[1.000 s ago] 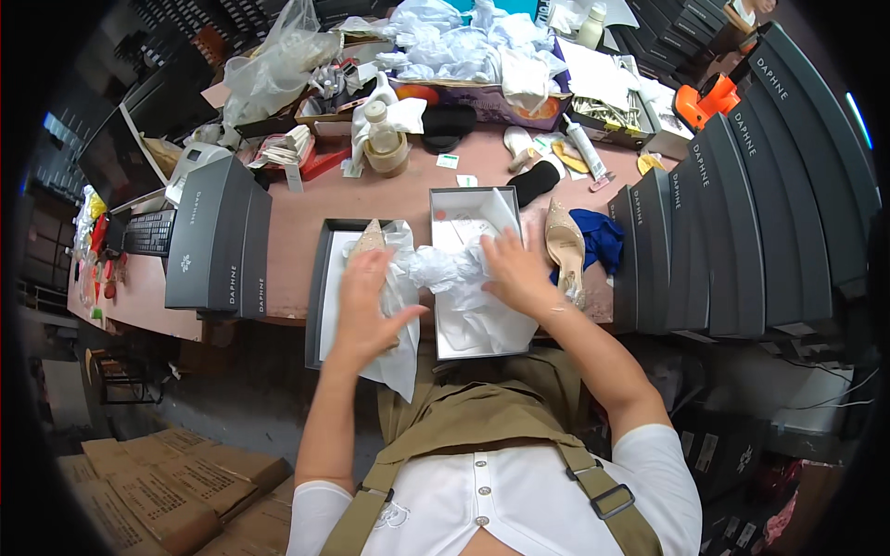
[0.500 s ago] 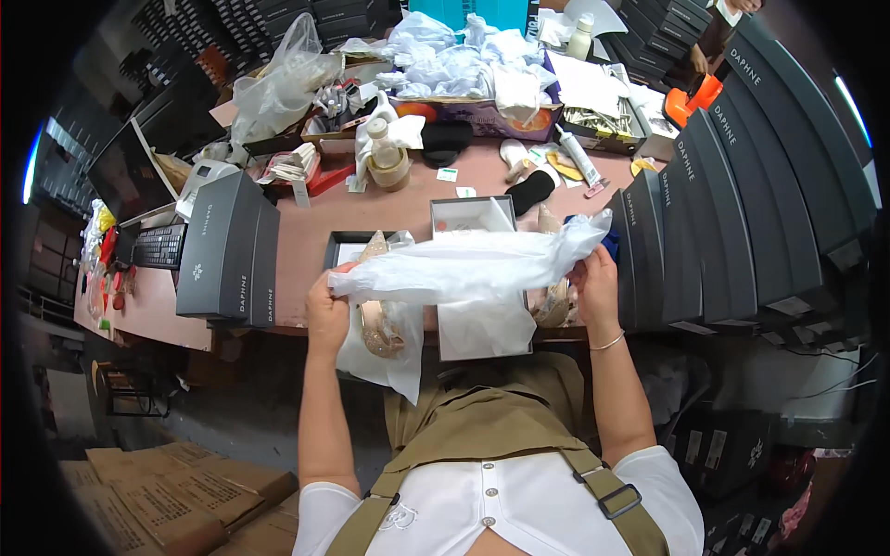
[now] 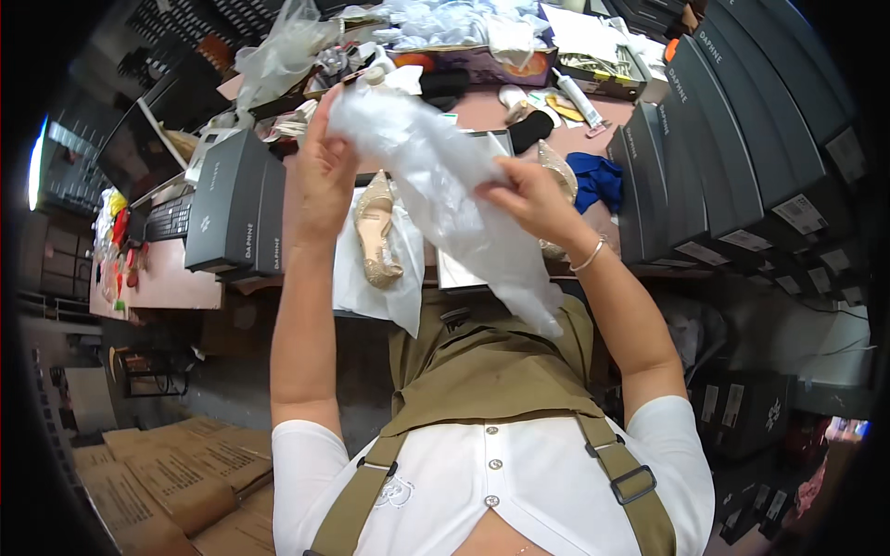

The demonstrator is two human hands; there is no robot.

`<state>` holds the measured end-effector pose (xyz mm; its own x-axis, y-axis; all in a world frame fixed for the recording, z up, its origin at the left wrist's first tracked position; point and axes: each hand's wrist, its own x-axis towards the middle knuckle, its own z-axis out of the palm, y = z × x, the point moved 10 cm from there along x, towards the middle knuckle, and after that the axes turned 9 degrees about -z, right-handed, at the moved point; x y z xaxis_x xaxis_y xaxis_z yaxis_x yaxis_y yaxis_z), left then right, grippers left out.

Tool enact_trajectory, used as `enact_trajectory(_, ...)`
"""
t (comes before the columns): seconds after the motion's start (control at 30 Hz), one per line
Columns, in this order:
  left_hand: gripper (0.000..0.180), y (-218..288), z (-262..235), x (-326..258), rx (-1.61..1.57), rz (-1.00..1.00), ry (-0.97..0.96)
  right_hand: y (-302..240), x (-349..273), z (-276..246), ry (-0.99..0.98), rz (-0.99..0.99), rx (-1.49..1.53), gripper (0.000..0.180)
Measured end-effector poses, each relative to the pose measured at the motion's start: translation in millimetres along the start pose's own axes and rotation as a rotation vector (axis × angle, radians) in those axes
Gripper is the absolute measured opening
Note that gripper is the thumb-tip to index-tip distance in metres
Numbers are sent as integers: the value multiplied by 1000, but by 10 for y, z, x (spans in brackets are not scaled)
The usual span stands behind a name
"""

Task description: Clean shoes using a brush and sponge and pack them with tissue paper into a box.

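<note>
- a sheet of white tissue paper [image 3: 445, 195] is held up above the desk [image 3: 306, 199], apparently lifted clear so it can be handled freely.
- left hand [image 3: 326, 167]: closed on the sheet's upper end, fingers pinched.
- right hand [image 3: 527, 196]: closed on the sheet's middle; the lower part hangs loose toward the body.
- under the left hand a beige heeled shoe [image 3: 375, 232] lies on more white paper.
- beyond the right hand a second beige shoe [image 3: 556, 171] is partly seen beside a blue cloth [image 3: 593, 181].
- dark shoe boxes [image 3: 742, 139] are stacked right of the right hand.

Shoe boxes [image 3: 732, 157] crowding right side
</note>
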<state>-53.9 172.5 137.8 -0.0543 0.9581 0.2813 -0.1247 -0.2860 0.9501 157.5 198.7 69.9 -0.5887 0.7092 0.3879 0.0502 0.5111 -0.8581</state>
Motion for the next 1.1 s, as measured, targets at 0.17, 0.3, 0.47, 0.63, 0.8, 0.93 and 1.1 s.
enact_trajectory(0.17, 72, -703, 417, -593, -105, -233, 63, -179, 94, -74, 67, -44, -223, 16)
enact_trajectory(0.3, 36, -1042, 323, -632, -363, -285, 347, -327, 164, 125, 15, -144, -279, 24)
enact_trajectory(0.47, 32, -1523, -43, -852, -408, -346, 486, 660, -34, 144, 10, 148, -32, 30)
enact_trajectory(0.63, 32, -1729, -1206, -1535, -804, -394, 939, 1314, -35, -698, 371, 327, -180, 27)
enact_trajectory(0.8, 32, -1060, -2164, -2050, -688, -111, 1128, 916, 388, -1247, 335, 232, -546, 20)
enact_trajectory(0.93, 40, -1031, -1741, -1847, -627, -233, 974, 838, 493, 662, -452, -136, -1218, 13)
enact_trajectory(1.1, 41, -1009, -1061, -1222, -698, -241, 833, 2009, -94, 1250, -891, 75, -1047, 20)
